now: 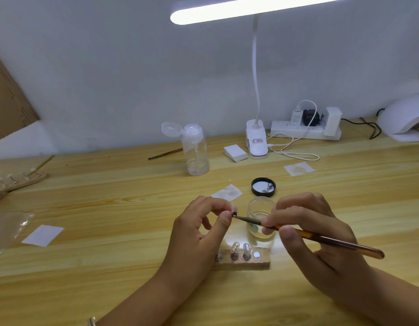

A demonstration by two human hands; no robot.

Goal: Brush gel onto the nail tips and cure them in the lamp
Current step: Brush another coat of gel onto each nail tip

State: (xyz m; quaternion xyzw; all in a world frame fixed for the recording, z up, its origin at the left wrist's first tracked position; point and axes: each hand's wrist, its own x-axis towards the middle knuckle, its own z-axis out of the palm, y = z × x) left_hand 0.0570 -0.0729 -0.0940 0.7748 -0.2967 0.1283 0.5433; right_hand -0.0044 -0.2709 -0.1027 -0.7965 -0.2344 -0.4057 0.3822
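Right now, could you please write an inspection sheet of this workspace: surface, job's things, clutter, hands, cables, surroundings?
Surface: pale wooden table.
Job's things: brush tip meets nail tip; open gel jar behind; wooden holder carries more tips; curing lamp far right.
Clutter: pump bottle, black lid, paper squares, second brush, second holder.
Hands: left hand pinches nail tip; right hand grips brush.
Cables: white cable looped beside power strip; black cable near curing lamp.
Surroundings: lit desk lamp overhead, white wall, cardboard at left.

Amber brush (321, 239) against nail tip (234, 209)
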